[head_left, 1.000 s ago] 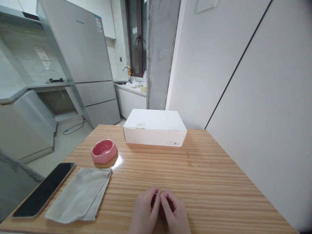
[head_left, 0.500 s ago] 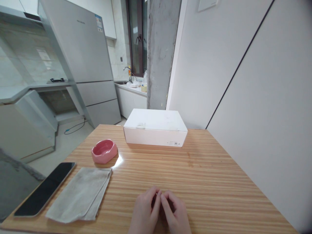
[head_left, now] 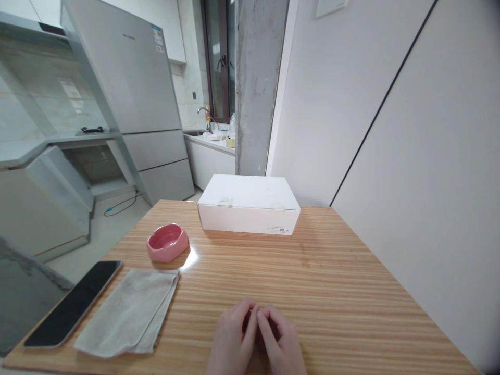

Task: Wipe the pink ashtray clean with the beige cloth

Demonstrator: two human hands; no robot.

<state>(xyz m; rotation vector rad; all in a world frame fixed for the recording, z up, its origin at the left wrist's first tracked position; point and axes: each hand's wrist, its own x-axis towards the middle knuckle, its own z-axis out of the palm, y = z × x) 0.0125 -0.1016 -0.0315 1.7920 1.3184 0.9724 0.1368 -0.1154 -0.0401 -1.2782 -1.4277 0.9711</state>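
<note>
My left hand [head_left: 233,336] and my right hand [head_left: 283,338] rest at the table's near edge, fingers curled in and tips touching each other. Both are closed, and nothing shows in either of them. To the left of my left hand lies a folded grey cloth [head_left: 127,312], flat on the wood. Beyond the cloth stands a pink bowl [head_left: 167,252] with an angular rim. A dark-screened smartphone [head_left: 74,304] lies along the table's left edge. Straight ahead, at the far side, sits a closed white box [head_left: 250,219] with clear tape on its lid.
The wood-grain table [head_left: 332,291] runs close to a white wall [head_left: 429,182] on the right. Behind it are a grey concrete pillar [head_left: 258,94], a tall silver fridge [head_left: 136,78] and a sink counter [head_left: 213,156]. A cable [head_left: 121,203] lies on the floor at left.
</note>
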